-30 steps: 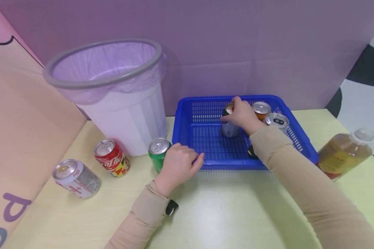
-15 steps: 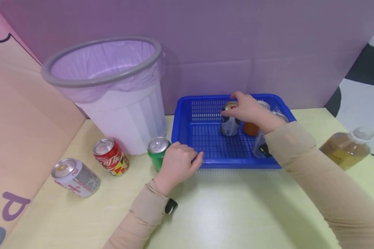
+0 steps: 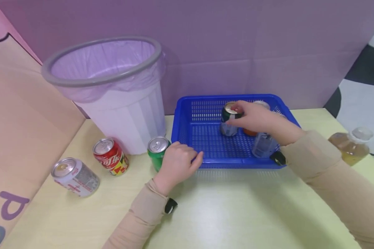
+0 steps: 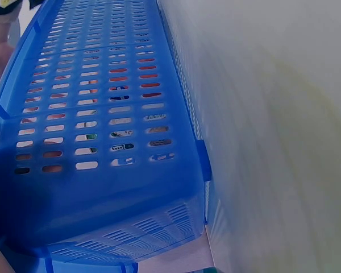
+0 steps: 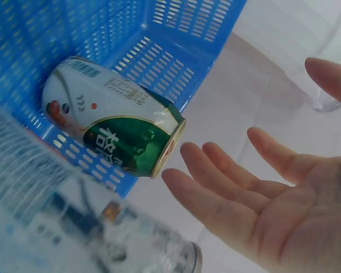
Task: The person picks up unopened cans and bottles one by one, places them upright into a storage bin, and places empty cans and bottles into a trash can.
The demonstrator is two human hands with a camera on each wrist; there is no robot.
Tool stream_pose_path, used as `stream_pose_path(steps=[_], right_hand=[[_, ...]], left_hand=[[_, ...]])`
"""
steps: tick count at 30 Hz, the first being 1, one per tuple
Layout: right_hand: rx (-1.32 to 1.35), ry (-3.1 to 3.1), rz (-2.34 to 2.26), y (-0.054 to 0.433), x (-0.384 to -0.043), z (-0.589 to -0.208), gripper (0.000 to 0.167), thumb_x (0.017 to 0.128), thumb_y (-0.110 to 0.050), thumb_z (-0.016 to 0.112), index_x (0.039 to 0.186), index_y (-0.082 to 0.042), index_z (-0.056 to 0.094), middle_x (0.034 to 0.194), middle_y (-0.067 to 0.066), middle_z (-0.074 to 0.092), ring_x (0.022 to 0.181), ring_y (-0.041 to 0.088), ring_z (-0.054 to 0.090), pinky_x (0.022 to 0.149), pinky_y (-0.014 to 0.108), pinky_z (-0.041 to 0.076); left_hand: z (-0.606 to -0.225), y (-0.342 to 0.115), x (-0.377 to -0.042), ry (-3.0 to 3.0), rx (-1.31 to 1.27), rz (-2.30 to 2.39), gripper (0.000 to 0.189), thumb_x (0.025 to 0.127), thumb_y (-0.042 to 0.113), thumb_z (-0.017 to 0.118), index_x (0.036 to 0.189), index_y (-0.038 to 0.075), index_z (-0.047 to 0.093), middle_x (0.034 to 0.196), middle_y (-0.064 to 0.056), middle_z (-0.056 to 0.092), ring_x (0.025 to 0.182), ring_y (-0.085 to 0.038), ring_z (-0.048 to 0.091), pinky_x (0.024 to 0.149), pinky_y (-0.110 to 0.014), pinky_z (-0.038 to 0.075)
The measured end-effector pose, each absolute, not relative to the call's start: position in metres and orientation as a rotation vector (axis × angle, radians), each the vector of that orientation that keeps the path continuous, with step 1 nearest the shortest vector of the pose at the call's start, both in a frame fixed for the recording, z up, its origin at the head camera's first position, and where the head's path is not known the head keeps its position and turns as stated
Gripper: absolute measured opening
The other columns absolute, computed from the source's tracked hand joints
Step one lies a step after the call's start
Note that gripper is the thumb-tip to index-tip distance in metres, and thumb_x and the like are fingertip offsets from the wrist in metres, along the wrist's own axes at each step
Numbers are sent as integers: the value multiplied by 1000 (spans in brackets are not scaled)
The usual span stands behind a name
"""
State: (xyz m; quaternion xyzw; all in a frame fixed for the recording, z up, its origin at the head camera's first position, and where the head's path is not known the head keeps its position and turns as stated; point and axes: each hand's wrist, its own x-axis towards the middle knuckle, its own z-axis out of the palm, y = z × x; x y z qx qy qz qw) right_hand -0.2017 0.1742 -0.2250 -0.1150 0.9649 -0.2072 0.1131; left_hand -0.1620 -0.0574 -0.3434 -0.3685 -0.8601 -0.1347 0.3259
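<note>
In the head view my right hand (image 3: 252, 116) is over the blue basket (image 3: 224, 165), beside a white-and-green drink can (image 3: 228, 128). The right wrist view shows its fingers (image 5: 216, 199) spread and apart from that can. Behind and below the hand, an orange can (image 3: 250, 132) and a pale silver can (image 3: 263, 145) also stand in the basket, partly hidden. My left hand (image 3: 178, 164) grips the basket's front left corner with curled fingers, the thumb along the front wall. A green can (image 3: 157, 154) stands just behind it, partly covered.
A white bin (image 3: 134, 117) with a purple liner stands left of the basket. In front of it are a red can (image 3: 111, 157) and a tilted-looking white can (image 3: 78, 180). At the right stands a bottle (image 3: 350, 148) of yellowish liquid, partly behind the right sleeve.
My right fingers have come off the white-and-green can, and the hand and forearm have shifted right and turned. The can stays in the basket. My left hand has not moved.
</note>
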Motion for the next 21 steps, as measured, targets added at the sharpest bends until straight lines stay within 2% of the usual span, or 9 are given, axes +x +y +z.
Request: stream_pose_path(steps=[4, 9, 13, 21], right_hand=[[-441, 2808, -598, 183, -189, -233, 62, 90, -37, 61, 134, 2, 42, 127, 28, 52, 110, 40, 55, 89, 55, 45], [-483, 2796, -570, 194, -172, -248, 52, 89, -39, 62, 125, -2, 53, 120, 22, 60, 106, 35, 59, 87, 52, 47], [-493, 2818, -640, 202, -163, -260, 43, 89, -36, 62, 117, -3, 59, 112, 16, 65, 93, 26, 63, 79, 45, 51], [-555, 2915, -792, 213, -148, -284, 25, 91, -27, 61, 105, -6, 65, 99, 8, 70, 91, 24, 65, 78, 44, 52]], left_hand=[[-344, -58, -162, -2252, -969, -351, 45, 89, 26, 49, 45, 16, 45, 43, 6, 43, 42, -9, 38, 50, -25, 32], [-344, -58, -163, -2253, -970, -347, 45, 89, 25, 51, 45, 17, 45, 43, 7, 43, 42, -9, 37, 50, -25, 32], [-343, -59, -163, -2257, -967, -346, 44, 89, 25, 51, 45, 17, 45, 44, 7, 43, 42, -9, 38, 50, -26, 32], [-344, -58, -162, -2245, -969, -352, 44, 89, 25, 50, 46, 17, 46, 44, 7, 44, 42, -9, 39, 51, -26, 33]])
